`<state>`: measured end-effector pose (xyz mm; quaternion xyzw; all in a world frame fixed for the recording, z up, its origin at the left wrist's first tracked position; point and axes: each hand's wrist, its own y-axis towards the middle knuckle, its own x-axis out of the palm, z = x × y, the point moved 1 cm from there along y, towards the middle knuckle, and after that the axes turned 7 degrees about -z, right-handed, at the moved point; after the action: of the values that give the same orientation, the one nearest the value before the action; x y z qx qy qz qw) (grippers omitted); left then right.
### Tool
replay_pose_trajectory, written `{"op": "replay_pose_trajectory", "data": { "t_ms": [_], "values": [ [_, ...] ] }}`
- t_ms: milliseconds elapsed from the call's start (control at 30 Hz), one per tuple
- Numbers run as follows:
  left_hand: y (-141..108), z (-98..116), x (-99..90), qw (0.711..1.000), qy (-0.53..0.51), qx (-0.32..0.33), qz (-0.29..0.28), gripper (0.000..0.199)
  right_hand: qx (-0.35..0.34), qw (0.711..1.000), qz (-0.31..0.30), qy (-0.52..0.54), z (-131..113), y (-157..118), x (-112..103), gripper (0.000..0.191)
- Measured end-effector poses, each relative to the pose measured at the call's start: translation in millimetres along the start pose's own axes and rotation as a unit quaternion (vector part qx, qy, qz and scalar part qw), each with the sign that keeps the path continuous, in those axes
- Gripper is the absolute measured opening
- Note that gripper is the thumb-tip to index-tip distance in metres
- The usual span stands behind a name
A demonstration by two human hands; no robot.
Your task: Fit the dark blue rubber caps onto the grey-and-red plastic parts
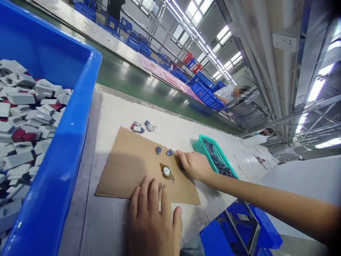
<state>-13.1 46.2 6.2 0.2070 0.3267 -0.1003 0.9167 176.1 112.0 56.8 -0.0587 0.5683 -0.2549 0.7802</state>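
Brown cardboard: A flat, brown, four-sided sheet of cardboard is laid on a pale worktop at the centre of the frame.
Left hand: From the lower centre, the left hand is stretched over the sheet's near edge, its fingers extended and loosely spread, nothing gripped.
Right hand: Right of centre, the right hand is set over the sheet's right edge, thumb extended, the other fingers curled under; with the fingertips hidden, it cannot be told whether anything is gripped.
Round cap: A small, round cap with a gold-green ridged rim and whitish middle is seen between the hands, set in a glossy brown patch.
Blue-grey pieces: Two small, dark blue-grey moulded pieces are placed on the cardboard above the cap, one just beside the right thumb.
Steady sheet, clean fingers: Good handling, it is judged, is served by cardboard pressed flat with the left hand, pieces pinched by their sides, and fingertips steered clear of the glossy patch.
Bin and basket: Pale grey and red parts are heaped in a blue plastic bin at left; dark pieces are held in a green slatted plastic basket at right.
Lettering: No brand, label or writing can be read.
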Motion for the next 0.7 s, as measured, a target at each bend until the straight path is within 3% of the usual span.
{"op": "replay_pose_trajectory", "data": {
  "t_ms": [200,400,533,700],
  "values": [
    [0,-2,-0.6,1.0,-0.018,-0.004,0.005,0.03,0.025,0.998,0.008,0.062,3,-1,4,0.058],
    [-1,-4,-7.0,0.999,0.016,0.038,0.002,0.03,0.014,0.973,0.009,0.231,15,-1,11,0.058],
    [-1,-6,-10.3,0.998,0.023,0.048,-0.022,0.03,-0.026,0.928,-0.002,0.372,24,2,9,0.047],
    [-4,-8,-11.8,0.998,0.031,0.046,-0.024,0.03,-0.082,0.829,-0.056,0.55,29,-12,5,0.039]
  ]
}}
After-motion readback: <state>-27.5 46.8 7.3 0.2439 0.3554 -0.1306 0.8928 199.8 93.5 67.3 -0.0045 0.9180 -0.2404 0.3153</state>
